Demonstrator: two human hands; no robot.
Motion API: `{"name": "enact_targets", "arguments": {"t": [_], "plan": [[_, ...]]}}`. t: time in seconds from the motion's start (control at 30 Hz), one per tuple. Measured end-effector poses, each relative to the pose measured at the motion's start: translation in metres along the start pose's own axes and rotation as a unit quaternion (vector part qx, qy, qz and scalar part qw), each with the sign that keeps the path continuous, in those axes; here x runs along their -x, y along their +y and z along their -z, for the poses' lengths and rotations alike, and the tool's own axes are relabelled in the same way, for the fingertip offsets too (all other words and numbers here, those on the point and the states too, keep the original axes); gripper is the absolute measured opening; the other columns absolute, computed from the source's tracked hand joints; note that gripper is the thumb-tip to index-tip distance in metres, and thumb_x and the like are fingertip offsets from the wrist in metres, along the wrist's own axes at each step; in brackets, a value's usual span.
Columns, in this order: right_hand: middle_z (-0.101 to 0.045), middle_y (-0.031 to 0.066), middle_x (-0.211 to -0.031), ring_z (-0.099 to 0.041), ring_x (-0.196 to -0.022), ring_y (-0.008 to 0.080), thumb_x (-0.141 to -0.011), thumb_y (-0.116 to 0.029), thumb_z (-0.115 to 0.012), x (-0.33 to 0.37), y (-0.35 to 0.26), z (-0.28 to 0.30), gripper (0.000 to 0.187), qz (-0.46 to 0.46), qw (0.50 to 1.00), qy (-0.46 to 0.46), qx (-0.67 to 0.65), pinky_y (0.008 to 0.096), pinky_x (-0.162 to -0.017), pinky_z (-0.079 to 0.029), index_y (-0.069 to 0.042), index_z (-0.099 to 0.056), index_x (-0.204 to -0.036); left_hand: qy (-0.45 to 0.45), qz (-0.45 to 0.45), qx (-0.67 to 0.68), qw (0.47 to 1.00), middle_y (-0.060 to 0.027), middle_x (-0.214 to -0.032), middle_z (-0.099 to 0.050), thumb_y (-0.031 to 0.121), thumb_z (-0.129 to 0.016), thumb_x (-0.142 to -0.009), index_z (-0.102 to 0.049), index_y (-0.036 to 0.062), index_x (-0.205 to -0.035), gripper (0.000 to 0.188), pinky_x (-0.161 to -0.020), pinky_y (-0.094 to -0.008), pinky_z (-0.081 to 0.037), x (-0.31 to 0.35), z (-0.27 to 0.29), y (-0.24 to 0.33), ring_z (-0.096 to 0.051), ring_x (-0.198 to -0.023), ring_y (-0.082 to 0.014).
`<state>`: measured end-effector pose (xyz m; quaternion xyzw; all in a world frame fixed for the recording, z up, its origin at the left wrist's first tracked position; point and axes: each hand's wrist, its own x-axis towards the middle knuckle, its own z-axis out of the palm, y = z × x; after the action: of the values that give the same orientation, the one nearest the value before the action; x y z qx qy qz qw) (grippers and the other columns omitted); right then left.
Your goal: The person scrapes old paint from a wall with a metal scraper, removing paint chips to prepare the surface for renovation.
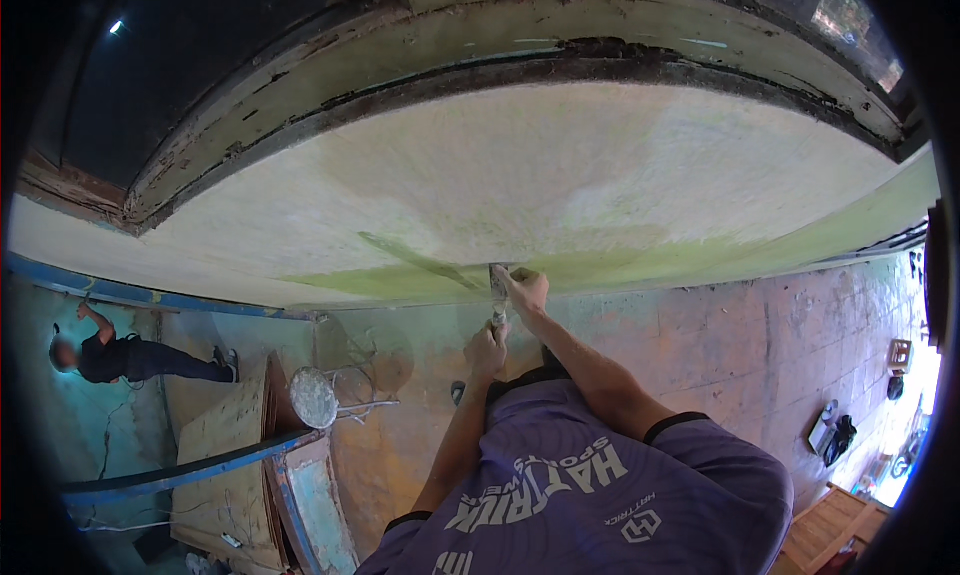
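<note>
I see the left hand (486, 352) raised, its grip closed round the handle of a flat-bladed tool (499, 281) at the green-streaked wall (430, 185), the right hand (529, 290) bent in beside the blade, its fingertip hold too small to judge.

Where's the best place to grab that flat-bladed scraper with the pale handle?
Probably by the narrow pale handle, coming from below in the picture: it points that way, while the broad flat blade points toward the patchy green-and-white wall. The left hand is closed around the handle's end.
</note>
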<state>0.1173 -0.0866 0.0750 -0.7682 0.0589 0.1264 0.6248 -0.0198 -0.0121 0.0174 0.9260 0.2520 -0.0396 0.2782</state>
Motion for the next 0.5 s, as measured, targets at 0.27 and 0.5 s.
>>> {"name": "enact_targets", "arguments": {"t": [0.27,0.5], "plan": [[-0.059,0.0023,-0.054,-0.05,-0.053,0.0069,-0.074,-0.037,-0.08,0.005,-0.024,0.009,0.045,-0.018,0.997,-0.006,-0.069,0.0292,-0.051,-0.043,0.003,-0.064,-0.063,0.019,0.011,0.034,0.999,-0.0218,-0.09,-0.067,0.042,-0.039,-0.096,-0.058,0.0079,-0.109,0.041,-0.073,-0.0526,-0.048,0.004,0.008,0.022,-0.063,-0.083,-0.0437],[-0.055,-0.0015,-0.055,-0.047,-0.053,0.006,-0.076,-0.033,-0.081,0.002,-0.035,0.021,0.041,-0.044,0.998,0.005,-0.035,0.0276,-0.049,-0.039,0.002,-0.065,-0.063,0.007,0.01,0.034,0.999,-0.0211,-0.092,-0.067,0.043,-0.039,-0.096,-0.059,0.0068,-0.105,0.042,-0.074,-0.0522,-0.048,0.004,0.027,0.049,-0.063,-0.085,-0.0425]]}}
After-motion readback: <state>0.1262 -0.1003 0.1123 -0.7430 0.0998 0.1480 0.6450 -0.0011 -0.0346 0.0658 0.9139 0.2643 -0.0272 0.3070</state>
